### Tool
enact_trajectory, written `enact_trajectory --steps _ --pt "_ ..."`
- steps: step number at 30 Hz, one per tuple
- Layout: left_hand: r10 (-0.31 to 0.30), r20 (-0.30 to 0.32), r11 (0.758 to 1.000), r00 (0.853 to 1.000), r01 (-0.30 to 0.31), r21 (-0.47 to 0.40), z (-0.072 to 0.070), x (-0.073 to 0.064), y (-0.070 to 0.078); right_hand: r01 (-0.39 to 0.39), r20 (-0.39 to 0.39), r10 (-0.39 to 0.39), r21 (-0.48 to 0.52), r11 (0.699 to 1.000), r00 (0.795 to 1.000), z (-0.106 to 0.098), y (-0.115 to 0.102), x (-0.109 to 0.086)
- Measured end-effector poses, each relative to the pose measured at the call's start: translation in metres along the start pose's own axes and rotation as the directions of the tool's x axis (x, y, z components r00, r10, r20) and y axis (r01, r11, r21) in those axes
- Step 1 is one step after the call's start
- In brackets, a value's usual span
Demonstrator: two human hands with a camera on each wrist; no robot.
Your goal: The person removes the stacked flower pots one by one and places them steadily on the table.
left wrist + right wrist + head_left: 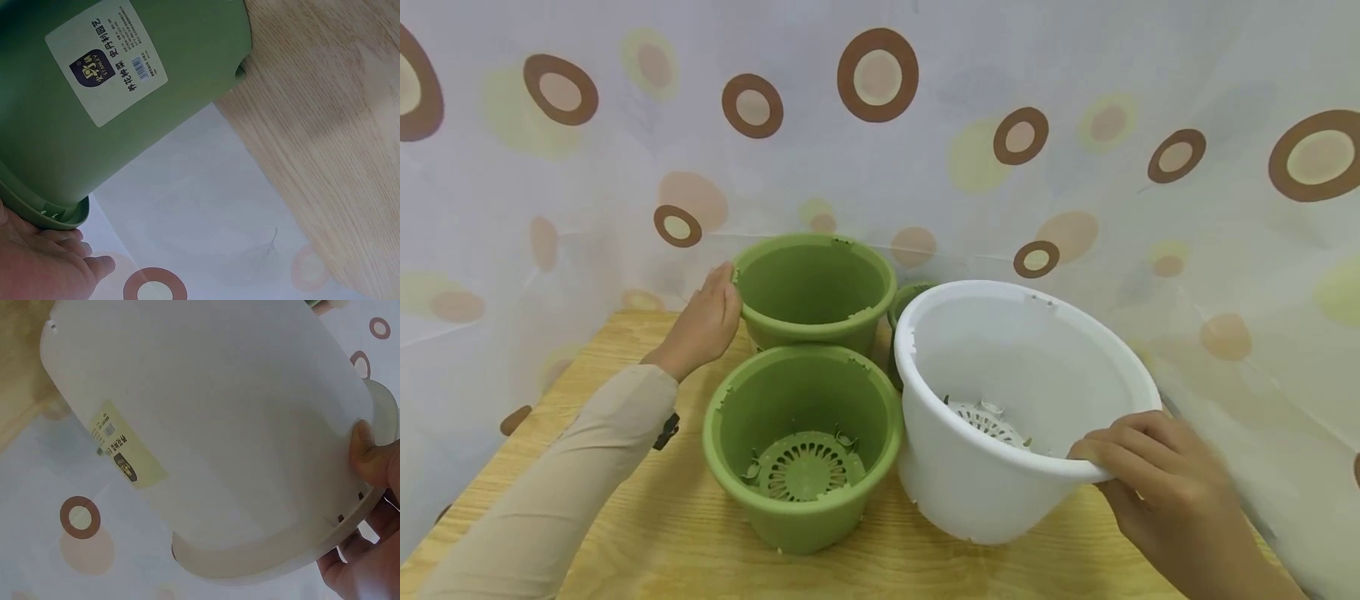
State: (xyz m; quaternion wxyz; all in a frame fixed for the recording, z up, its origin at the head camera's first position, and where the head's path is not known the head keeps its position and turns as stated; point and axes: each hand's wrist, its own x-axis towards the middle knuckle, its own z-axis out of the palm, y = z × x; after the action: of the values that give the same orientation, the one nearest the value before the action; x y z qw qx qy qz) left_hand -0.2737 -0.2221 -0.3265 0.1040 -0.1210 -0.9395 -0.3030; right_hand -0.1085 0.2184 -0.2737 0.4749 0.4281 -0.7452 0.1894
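Observation:
My right hand (pixel 1180 492) grips the rim of a white plastic flowerpot (pixel 970 483), with the thumb on its outer wall in the right wrist view. The rim slopes down toward that hand in the head view. My left hand (pixel 703 321) lies against the rim of the back green flowerpot (pixel 812 333), its fingers extended along the outside. A label (pixel 106 62) shows on that pot's wall in the left wrist view. A second green flowerpot (pixel 805 533) stands in front of it, with slots in its base.
Behind the white pot, a smaller green pot (pixel 904 302) is partly hidden. All stand on a wood-grain table (pixel 647 517). A sheet (pixel 820 175) patterned with circles hangs behind the table.

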Motion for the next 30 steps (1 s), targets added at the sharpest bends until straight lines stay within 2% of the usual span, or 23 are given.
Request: enact_trajectory --steps 5,13,30 --pt "0.016 -0.025 1.000 1.000 -0.016 -0.014 0.000 -0.001 0.000 0.003 -0.048 -0.002 0.023 1.000 0.999 0.011 0.002 -0.015" --pt "-0.007 0.001 1.000 1.000 0.007 0.006 -0.001 0.000 0.000 0.001 -0.022 0.000 0.019 1.000 1.000 0.020 0.008 -0.033" --pt "-0.014 -0.021 1.000 1.000 0.014 0.001 0.003 0.003 -0.002 0.003 0.034 -0.003 0.004 1.000 0.999 0.034 0.013 -0.057"
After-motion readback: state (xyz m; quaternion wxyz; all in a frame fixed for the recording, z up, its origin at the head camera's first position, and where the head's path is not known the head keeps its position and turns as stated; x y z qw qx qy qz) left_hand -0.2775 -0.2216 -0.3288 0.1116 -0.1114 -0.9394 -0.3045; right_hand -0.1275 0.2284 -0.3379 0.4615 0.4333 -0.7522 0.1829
